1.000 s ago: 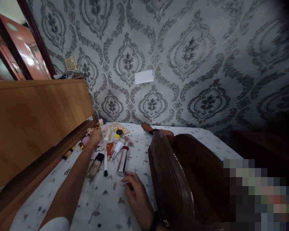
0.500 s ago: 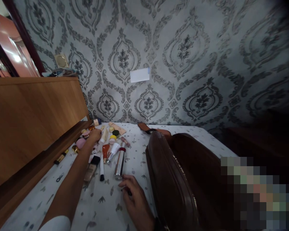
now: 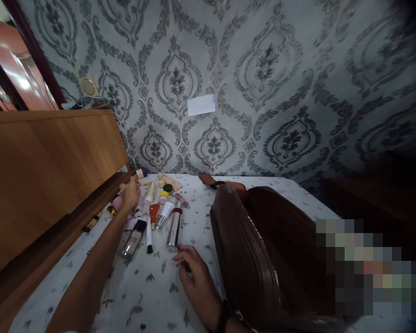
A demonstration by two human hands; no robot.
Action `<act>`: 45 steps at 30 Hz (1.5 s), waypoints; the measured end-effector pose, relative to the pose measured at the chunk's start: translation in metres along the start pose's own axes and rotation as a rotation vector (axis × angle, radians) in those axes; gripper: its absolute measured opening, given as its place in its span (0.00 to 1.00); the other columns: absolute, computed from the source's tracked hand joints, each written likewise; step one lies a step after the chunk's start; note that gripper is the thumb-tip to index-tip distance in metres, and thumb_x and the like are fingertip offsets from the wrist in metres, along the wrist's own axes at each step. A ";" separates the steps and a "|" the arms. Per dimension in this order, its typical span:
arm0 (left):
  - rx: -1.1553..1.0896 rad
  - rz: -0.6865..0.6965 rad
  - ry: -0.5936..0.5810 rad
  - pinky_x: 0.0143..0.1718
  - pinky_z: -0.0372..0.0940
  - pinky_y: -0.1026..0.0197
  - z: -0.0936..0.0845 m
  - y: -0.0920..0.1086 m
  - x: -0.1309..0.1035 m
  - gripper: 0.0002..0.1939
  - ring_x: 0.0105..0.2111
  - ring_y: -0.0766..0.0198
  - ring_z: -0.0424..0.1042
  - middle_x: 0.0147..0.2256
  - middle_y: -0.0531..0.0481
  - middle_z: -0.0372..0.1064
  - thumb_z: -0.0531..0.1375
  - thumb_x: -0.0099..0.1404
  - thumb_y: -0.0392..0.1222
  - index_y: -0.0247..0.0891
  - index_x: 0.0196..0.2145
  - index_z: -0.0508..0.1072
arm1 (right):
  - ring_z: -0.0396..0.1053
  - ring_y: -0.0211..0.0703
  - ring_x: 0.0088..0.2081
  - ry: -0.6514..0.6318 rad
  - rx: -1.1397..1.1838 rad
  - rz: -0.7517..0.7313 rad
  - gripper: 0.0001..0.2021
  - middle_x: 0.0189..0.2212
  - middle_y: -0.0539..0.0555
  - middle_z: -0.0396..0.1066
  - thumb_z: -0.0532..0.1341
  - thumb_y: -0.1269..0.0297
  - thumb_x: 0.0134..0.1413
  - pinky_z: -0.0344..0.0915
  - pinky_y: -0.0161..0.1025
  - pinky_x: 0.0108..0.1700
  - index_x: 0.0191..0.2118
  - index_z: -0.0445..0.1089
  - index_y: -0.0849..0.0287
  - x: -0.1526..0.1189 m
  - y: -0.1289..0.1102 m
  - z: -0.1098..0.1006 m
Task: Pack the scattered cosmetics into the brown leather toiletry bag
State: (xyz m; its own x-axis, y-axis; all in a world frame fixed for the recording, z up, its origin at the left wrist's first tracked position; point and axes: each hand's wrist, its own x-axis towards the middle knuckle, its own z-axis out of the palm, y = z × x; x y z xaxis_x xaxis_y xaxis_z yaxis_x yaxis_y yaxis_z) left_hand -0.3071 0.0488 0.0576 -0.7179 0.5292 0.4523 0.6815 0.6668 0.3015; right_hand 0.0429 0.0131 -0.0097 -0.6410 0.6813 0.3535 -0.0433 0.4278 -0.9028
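My left hand is at the far left of a group of cosmetics, its fingers drawn together; what they hold, if anything, is hidden. Beside it lie a cream-coloured tube and a pink round item. My right hand rests on the patterned sheet with thumb and fingers loosely bent and apart. Just beyond its fingertips lies a silver cylinder with a red band. To the left are a white-handled brush, an orange item and a foundation bottle with a black cap.
An open dark brown bag with a zip stands right of my right hand; its brown strap lies behind. A wooden board borders the left. Several jars, including a yellow-lidded one, lie near the patterned wall.
My left hand has moved slightly left and its fingers now point upward. My right hand stays nearly in place beside the silver cylinder. The view has shifted a little.
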 end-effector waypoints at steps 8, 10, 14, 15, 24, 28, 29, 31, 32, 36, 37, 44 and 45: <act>-0.290 -0.109 0.154 0.34 0.63 0.62 -0.008 -0.017 -0.013 0.06 0.32 0.60 0.73 0.32 0.50 0.71 0.53 0.66 0.40 0.40 0.40 0.66 | 0.69 0.45 0.51 -0.010 -0.005 -0.015 0.14 0.46 0.56 0.70 0.52 0.78 0.53 0.66 0.39 0.50 0.37 0.71 0.55 -0.001 0.000 0.002; -0.399 -0.119 0.167 0.31 0.63 0.63 -0.009 -0.016 -0.019 0.06 0.28 0.62 0.71 0.30 0.52 0.68 0.52 0.66 0.40 0.40 0.40 0.64 | 0.69 0.45 0.51 -0.012 -0.018 -0.019 0.14 0.45 0.56 0.70 0.52 0.80 0.52 0.65 0.39 0.51 0.37 0.70 0.56 -0.001 -0.001 0.002; -0.588 -0.130 0.170 0.25 0.62 0.65 -0.004 -0.011 -0.028 0.04 0.25 0.65 0.70 0.28 0.55 0.63 0.52 0.65 0.39 0.40 0.39 0.60 | 0.70 0.44 0.50 -0.025 -0.030 -0.011 0.15 0.45 0.57 0.69 0.52 0.81 0.51 0.66 0.38 0.49 0.37 0.70 0.58 0.001 -0.001 0.003; -0.618 -0.124 0.167 0.24 0.62 0.66 -0.003 -0.009 -0.029 0.04 0.25 0.65 0.70 0.28 0.55 0.63 0.51 0.64 0.39 0.41 0.38 0.59 | 0.70 0.44 0.49 -0.026 -0.030 -0.011 0.15 0.46 0.57 0.69 0.52 0.81 0.50 0.66 0.38 0.49 0.37 0.70 0.58 0.001 0.000 0.003; -0.507 0.117 0.157 0.37 0.66 0.60 -0.005 0.010 -0.069 0.02 0.35 0.62 0.70 0.34 0.51 0.66 0.52 0.63 0.38 0.41 0.35 0.60 | 0.70 0.45 0.50 -0.029 -0.015 -0.038 0.13 0.46 0.56 0.70 0.52 0.77 0.53 0.66 0.38 0.46 0.37 0.70 0.56 0.003 0.005 0.002; -0.375 0.245 0.071 0.39 0.63 0.58 -0.015 0.023 -0.096 0.02 0.36 0.60 0.68 0.34 0.50 0.67 0.54 0.63 0.39 0.41 0.36 0.64 | 0.71 0.45 0.48 -0.035 -0.014 -0.062 0.13 0.45 0.57 0.71 0.52 0.77 0.51 0.67 0.39 0.47 0.36 0.71 0.57 0.003 0.008 0.002; -0.341 0.275 0.044 0.39 0.62 0.58 -0.017 0.026 -0.102 0.02 0.36 0.60 0.68 0.35 0.50 0.68 0.54 0.64 0.39 0.41 0.36 0.65 | 0.71 0.45 0.48 -0.033 -0.014 -0.065 0.13 0.45 0.56 0.71 0.52 0.76 0.51 0.67 0.39 0.46 0.36 0.71 0.56 0.003 0.008 0.002; -0.272 0.333 -0.012 0.39 0.62 0.58 -0.022 0.031 -0.112 0.02 0.38 0.59 0.68 0.37 0.49 0.69 0.54 0.65 0.39 0.41 0.37 0.66 | 0.71 0.46 0.48 -0.031 -0.017 -0.060 0.12 0.46 0.57 0.71 0.52 0.75 0.52 0.67 0.39 0.46 0.36 0.72 0.56 0.003 0.009 0.002; -0.239 0.359 -0.038 0.39 0.61 0.59 -0.025 0.032 -0.116 0.03 0.39 0.59 0.68 0.38 0.49 0.69 0.54 0.66 0.39 0.41 0.37 0.67 | 0.71 0.46 0.48 -0.033 -0.021 -0.058 0.12 0.46 0.57 0.71 0.53 0.75 0.53 0.68 0.40 0.46 0.36 0.72 0.56 0.004 0.009 0.002; -0.140 0.433 -0.125 0.41 0.61 0.57 -0.032 0.036 -0.129 0.05 0.41 0.57 0.68 0.38 0.47 0.70 0.55 0.68 0.42 0.41 0.37 0.69 | 0.71 0.47 0.49 -0.046 -0.032 -0.058 0.12 0.46 0.58 0.72 0.52 0.74 0.53 0.68 0.41 0.47 0.36 0.72 0.56 0.005 0.008 0.001; -0.127 0.445 -0.140 0.42 0.61 0.57 -0.034 0.036 -0.131 0.05 0.42 0.56 0.68 0.39 0.47 0.71 0.55 0.68 0.42 0.41 0.38 0.69 | 0.71 0.47 0.48 -0.046 -0.031 -0.055 0.12 0.46 0.58 0.72 0.53 0.74 0.52 0.68 0.41 0.46 0.36 0.73 0.56 0.005 0.008 0.001; -0.165 0.491 -0.194 0.46 0.62 0.55 -0.037 0.030 -0.139 0.07 0.46 0.54 0.68 0.43 0.45 0.73 0.55 0.68 0.41 0.41 0.42 0.70 | 0.72 0.48 0.48 -0.059 -0.010 -0.047 0.11 0.46 0.58 0.72 0.53 0.73 0.52 0.69 0.42 0.45 0.35 0.73 0.56 0.006 0.003 -0.001; -0.180 0.482 -0.194 0.46 0.63 0.56 -0.036 0.029 -0.138 0.07 0.45 0.55 0.69 0.43 0.46 0.73 0.54 0.68 0.41 0.41 0.43 0.70 | 0.72 0.48 0.48 -0.057 -0.003 -0.046 0.11 0.46 0.58 0.72 0.53 0.73 0.51 0.68 0.43 0.46 0.35 0.73 0.56 0.006 0.003 -0.001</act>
State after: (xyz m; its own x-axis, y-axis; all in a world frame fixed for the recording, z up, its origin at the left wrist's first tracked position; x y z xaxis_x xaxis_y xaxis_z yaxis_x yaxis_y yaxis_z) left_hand -0.1831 -0.0243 0.0339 -0.3200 0.8508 0.4168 0.9409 0.2339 0.2449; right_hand 0.0395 0.0188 -0.0104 -0.6810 0.6261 0.3799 -0.0714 0.4595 -0.8853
